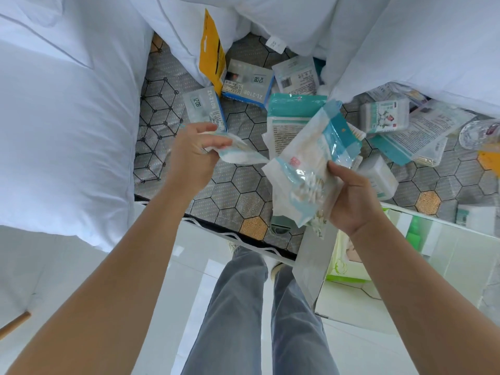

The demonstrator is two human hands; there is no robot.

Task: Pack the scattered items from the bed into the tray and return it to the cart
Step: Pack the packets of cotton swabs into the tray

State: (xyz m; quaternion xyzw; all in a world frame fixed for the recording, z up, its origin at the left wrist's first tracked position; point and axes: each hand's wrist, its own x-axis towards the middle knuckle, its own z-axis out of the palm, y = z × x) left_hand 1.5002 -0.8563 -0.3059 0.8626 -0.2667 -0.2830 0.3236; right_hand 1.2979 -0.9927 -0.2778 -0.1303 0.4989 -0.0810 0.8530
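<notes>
Both grips full over the near edge of the grey hexagon-patterned bed.
Your left hand pinches a small crumpled white-and-teal plastic packet; your right hand clamps a stack of clear teal-banded cotton-swab bags. Bare cover lies between them; loose boxes and packets crowd the far right, hemmed by white duvets. The white open tray sits at the near-right edge.

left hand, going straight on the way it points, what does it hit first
Probably the nearer grey ZL-210B box, just beyond the left hand and the small packet it grips; its height above the box is unclear.
</notes>
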